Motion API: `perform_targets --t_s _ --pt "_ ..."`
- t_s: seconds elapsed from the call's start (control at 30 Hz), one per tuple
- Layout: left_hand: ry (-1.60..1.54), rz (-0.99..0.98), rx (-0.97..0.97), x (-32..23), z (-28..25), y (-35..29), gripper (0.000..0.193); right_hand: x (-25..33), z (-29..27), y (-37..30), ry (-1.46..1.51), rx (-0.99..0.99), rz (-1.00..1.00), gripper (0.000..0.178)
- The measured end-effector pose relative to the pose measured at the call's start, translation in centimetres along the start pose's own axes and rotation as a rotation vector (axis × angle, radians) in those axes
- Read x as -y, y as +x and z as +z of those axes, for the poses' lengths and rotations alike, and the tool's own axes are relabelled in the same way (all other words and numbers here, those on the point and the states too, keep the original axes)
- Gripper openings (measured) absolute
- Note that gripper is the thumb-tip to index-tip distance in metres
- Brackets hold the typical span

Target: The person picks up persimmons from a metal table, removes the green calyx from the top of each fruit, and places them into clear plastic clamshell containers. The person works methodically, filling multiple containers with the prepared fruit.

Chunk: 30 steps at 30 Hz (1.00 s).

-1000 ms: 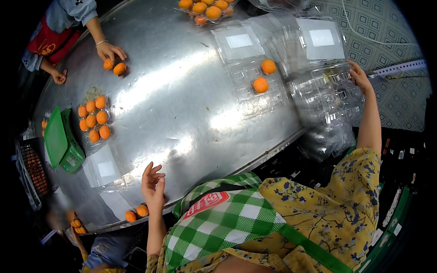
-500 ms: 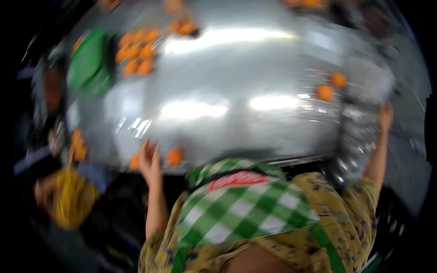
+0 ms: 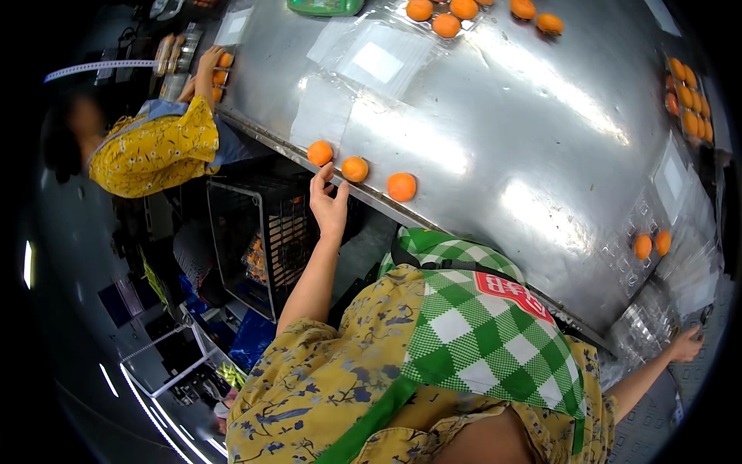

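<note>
Three orange round fruits lie along the near left edge of the metal table: a left one (image 3: 320, 153), a middle one (image 3: 355, 168) and a right one (image 3: 401, 186). My left hand (image 3: 330, 205) reaches up to this edge, empty, fingers apart, its fingertips just below the left and middle fruits. Whether they touch is hard to tell. At the far right, my right hand (image 3: 685, 346) is beside a stack of clear plastic trays (image 3: 640, 331), its fingers loosely bent and apart, with nothing visible in it. Two more fruits (image 3: 651, 244) sit in a clear tray above that stack.
A filled fruit tray (image 3: 690, 99) stands at the right edge of the metal table (image 3: 495, 147). Another filled tray (image 3: 446, 25), loose fruits and a green object (image 3: 325, 6) are at the far side. A co-worker in yellow (image 3: 158, 151) handles fruit at left, above a black crate (image 3: 263, 240).
The view has swung, so the table now lies slanted and further right. A third fruit shows at the near edge. My right hand is lower beside the tray stack; my left stays near the fruits.
</note>
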State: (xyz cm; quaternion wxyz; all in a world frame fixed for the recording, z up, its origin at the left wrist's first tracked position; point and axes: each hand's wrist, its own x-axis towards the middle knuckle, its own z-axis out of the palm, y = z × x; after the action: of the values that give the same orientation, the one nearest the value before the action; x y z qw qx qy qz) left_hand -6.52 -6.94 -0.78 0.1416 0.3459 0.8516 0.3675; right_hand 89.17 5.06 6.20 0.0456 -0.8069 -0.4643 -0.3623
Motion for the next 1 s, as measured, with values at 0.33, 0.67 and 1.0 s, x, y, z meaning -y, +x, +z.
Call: perform_targets --t_s 0.33,0.67,1.0 --pt "0.047 0.080 -0.002 1.7 -0.5 -0.9 0.048 38.2 -19.0 -11.9 1.072 0.360 -0.456 0.042" --pt "0.048 0.240 0.093 1.8 -0.2 -0.2 0.055 54.9 -31.9 -25.7 1.407 1.006 -1.036 0.049" --pt "-0.189 0.185 0.226 0.2 0.5 1.4 0.046 60.9 -33.8 -27.4 1.376 1.072 -0.984 0.058"
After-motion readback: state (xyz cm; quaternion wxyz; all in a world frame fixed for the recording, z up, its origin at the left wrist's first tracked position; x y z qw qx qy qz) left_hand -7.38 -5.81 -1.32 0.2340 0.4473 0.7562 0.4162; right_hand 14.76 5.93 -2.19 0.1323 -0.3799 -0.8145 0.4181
